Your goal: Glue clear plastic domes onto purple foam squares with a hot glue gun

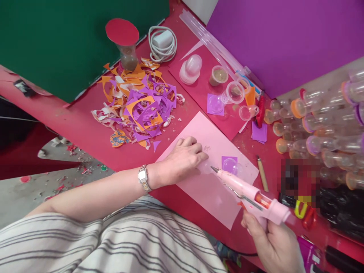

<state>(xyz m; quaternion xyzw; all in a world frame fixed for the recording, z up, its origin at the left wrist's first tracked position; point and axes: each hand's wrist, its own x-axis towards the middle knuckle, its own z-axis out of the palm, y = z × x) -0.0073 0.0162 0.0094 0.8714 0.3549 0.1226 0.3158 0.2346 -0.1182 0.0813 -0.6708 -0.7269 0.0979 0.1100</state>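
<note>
My right hand [273, 242] is wrapped round a pink hot glue gun [241, 185], its metal nozzle aimed left. My left hand [184, 157], with a watch on the wrist, is closed at the fingertips on a small clear plastic piece [204, 167] just left of the nozzle tip. Part of that piece is hidden by the fingers. Under both lies a pink sheet [204, 201]. Behind the glue gun, a purple square [227, 159] rests on the sheet with a clear round plastic piece [231, 166] on it.
Purple and orange scraps [145, 106] are heaped at the left. Clear cups [235, 92] and a small cup with brown contents [218, 76] stand behind. Stacked clear bottle shapes [324, 125] crowd the right, near yellow-handled scissors [300, 209]. A coiled white cable [162, 43] lies at the back.
</note>
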